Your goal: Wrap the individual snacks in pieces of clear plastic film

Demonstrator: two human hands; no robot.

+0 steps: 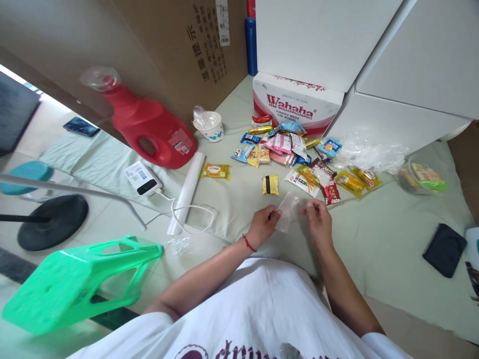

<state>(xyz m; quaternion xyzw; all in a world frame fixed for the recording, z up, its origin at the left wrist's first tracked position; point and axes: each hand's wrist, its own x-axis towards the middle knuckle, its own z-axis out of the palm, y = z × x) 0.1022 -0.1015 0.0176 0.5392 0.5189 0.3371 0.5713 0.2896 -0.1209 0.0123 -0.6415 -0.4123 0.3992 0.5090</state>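
A small clear plastic bag (287,214) hangs from my left hand (265,223), pinched at its left edge between thumb and fingers. My right hand (318,219) is just right of the bag with its fingers curled together; whether anything is in them is hidden. Beyond the hands lies a small yellow and black snack packet (270,185) on the green cloth. Farther back sits a heap of wrapped snacks (280,142). A yellow-wrapped snack (216,171) lies apart at the left, and more yellow packets (350,183) rest at the right.
Behind the snacks stands a Wahaha carton (295,102). A paper cup (209,127), red jug (153,127), white roll (186,194) and cabled white device (142,178) are leftward. Clear bags (374,152) and a round container (415,177) lie right. A green stool (82,284) stands lower left.
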